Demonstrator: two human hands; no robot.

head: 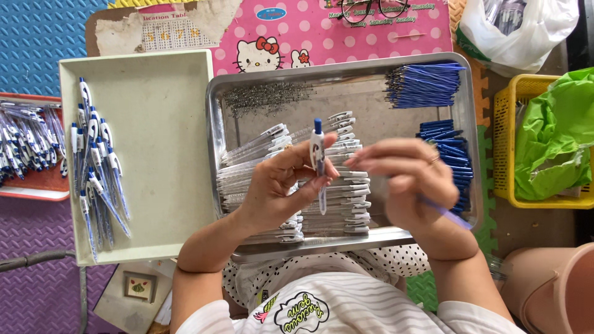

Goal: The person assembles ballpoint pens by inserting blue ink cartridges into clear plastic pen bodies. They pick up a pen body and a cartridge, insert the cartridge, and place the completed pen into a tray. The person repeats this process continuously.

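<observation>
- Pinching a white, blue-tipped pen [318, 162] upright, the left hand [278, 185] grasps its mid-barrel over the steel tray [216, 117].
- Right hand [405, 179] clasps a thin blue refill [442, 210], fingertips [356, 162] just right of the pen.
- Pen looks light, stiff, smooth plastic; mid-barrel pinch suits it.

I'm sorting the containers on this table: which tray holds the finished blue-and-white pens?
The cream square tray on the left holds the finished pens; the metal tray holds only loose parts.

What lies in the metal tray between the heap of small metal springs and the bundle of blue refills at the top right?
In the head view, only bare tray floor separates the springs from the blue refills.
</observation>
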